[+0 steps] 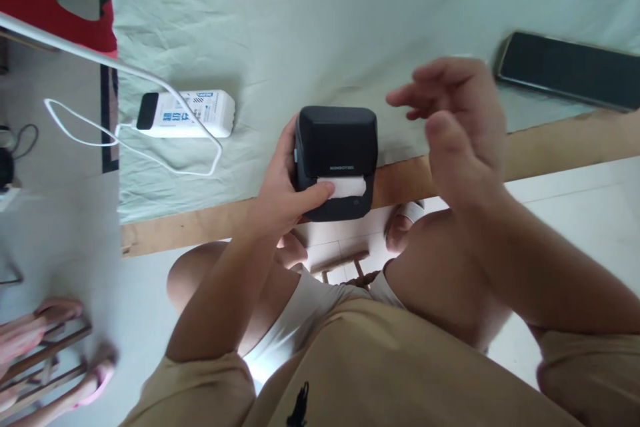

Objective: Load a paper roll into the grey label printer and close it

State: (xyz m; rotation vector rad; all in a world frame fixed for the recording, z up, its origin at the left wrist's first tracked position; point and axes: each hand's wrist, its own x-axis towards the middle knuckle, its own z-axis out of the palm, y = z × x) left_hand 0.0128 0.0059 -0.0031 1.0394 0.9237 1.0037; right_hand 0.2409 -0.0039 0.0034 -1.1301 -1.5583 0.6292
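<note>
A small black label printer is held at the table's front edge by my left hand, which wraps round its left side. The thumb presses on a strip of white paper that sticks out of the printer's front slot. My right hand is raised to the right of the printer, apart from it. Its fingers are loosely bent with a gap to the thumb, and nothing shows between them.
A white power bank with a white cable lies on the left of the pale green tablecloth. A dark phone rests at the right. At the lower left, another person's feet show beside a wooden stool.
</note>
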